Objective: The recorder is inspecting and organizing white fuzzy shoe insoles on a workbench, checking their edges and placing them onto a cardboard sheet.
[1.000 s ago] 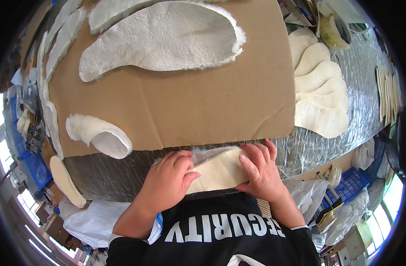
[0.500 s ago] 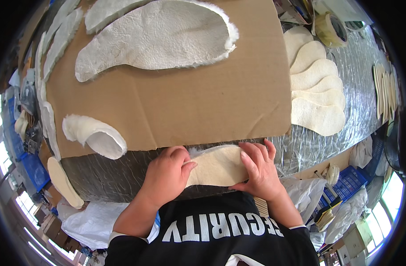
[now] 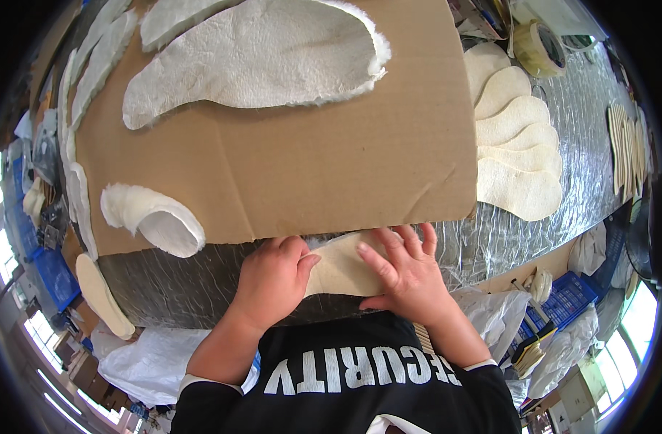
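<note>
A cream felt insole [image 3: 339, 269] with white fluff along its far edge lies at the near side of the table, between my hands. My left hand [image 3: 273, 281] is closed on its left end, thumb on top and the other fingers curled at the far side. Across the right part of the insole my right hand [image 3: 409, 278] rests with its fingers spread, the thumb by the near edge. That hand hides the insole's right end. Just beyond, a brown cardboard sheet [image 3: 331, 166] covers much of the table.
On the cardboard lie a large white fleece insole [image 3: 251, 61] and a curled fleece piece [image 3: 154, 217]. Several cream insoles [image 3: 520, 186] fan out at its right, near a tape roll [image 3: 539, 47]. Another insole [image 3: 101, 296] lies at the left edge; an insole stack [image 3: 626, 152] stands far right.
My right hand has slid left along the insole, and its fingers have come farther over the top. My left hand stays on the left end, almost unmoved.
</note>
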Tool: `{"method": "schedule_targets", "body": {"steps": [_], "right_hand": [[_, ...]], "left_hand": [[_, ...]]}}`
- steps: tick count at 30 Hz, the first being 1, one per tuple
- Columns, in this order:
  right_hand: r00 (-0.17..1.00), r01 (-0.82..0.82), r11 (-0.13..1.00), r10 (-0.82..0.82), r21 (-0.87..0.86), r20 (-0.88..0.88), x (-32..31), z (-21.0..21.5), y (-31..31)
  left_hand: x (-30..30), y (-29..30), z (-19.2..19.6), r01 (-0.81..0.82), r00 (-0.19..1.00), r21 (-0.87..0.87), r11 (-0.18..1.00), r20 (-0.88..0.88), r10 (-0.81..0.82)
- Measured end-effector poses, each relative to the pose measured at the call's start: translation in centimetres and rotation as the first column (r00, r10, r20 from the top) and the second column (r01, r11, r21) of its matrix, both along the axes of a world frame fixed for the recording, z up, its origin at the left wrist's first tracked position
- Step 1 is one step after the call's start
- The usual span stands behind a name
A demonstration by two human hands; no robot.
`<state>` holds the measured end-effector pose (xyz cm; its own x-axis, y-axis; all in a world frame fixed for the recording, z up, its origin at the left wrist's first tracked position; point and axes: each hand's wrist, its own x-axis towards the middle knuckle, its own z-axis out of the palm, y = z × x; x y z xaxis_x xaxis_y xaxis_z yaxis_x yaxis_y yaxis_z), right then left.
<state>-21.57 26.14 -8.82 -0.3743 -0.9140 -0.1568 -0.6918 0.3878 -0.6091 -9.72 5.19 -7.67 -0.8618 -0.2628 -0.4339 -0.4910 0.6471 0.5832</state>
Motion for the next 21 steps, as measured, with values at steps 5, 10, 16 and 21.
{"method": "schedule_targets", "body": {"steps": [5, 10, 16, 21], "right_hand": [[0.995, -0.099, 0.995, 0.099, -0.012, -0.011, 0.3, -0.6, -1.9], [0.999, -0.045, 0.995, 0.044, -0.089, -0.008, 0.3, -1.1, -1.8], [0.999, -0.019, 0.997, 0.015, -0.076, -0.044, 0.6, -1.3, -1.7], [0.998, -0.001, 0.999, -0.001, -0.035, -0.064, 0.9, -1.1, -1.7]], "left_hand": [[0.2, -0.1, 0.1, -0.004, 1.0, -0.01, 1.0, -0.02, 0.003], [1.2, -1.7, 1.9, -0.081, 0.995, 0.023, 0.996, 0.067, 0.079], [5.1, -5.3, 1.5, -0.364, 0.907, 0.3, 0.882, 0.328, 0.264], [6.1, -4.0, 0.3, -0.438, 0.897, 0.25, 0.864, 0.177, 0.404]]}}
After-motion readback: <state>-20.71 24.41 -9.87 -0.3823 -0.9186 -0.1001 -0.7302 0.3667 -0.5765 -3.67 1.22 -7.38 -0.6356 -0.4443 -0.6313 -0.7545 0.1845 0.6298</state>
